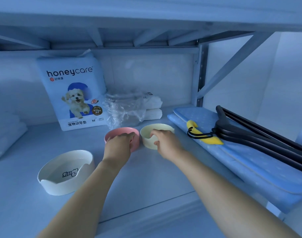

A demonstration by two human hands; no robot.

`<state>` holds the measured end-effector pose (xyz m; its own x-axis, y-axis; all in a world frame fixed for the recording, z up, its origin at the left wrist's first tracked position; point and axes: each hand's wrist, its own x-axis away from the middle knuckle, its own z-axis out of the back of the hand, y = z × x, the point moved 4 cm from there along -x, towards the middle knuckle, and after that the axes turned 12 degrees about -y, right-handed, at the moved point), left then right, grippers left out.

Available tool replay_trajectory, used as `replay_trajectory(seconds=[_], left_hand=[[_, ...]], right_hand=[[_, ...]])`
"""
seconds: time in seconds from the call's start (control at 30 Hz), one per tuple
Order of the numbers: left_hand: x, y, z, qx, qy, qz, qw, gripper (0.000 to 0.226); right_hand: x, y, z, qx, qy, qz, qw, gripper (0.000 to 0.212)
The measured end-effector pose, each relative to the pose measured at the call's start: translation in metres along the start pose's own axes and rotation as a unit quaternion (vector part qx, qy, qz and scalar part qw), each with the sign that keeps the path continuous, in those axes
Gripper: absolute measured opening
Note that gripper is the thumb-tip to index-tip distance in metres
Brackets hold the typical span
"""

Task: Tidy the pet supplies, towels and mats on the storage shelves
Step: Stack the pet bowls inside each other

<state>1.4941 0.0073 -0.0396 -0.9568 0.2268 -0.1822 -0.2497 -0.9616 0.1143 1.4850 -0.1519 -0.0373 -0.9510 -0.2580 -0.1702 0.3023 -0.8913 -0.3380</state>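
A pink pet bowl [128, 130] and a cream yellow pet bowl [159, 127] stand side by side in the middle of the white shelf [146, 177]. My left hand [118, 146] grips the near rim of the pink bowl, fingers curled over its edge. My right hand [165, 141] grips the near rim of the yellow bowl, thumb on the outer wall. A larger white bowl [64, 172] with a cartoon drawing inside sits to the front left, untouched.
A pack of pet training pads [73, 93] leans at the back left. Crumpled clear plastic [122, 107] and folded white pads [153, 107] lie behind the bowls. A blue mat [249, 162] at the right carries black hangers [258, 131] and a yellow hanger [205, 134]. White towels [4, 133] lie far left.
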Motion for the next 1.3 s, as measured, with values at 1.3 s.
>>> replay_trajectory(seconds=[1.3], left_hand=[[-0.015,-0.019,-0.006,0.009,0.094,-0.021,0.995,0.045]], right_hand=[[-0.038,0.034,-0.013,-0.078,0.097,0.044,0.991,0.022]])
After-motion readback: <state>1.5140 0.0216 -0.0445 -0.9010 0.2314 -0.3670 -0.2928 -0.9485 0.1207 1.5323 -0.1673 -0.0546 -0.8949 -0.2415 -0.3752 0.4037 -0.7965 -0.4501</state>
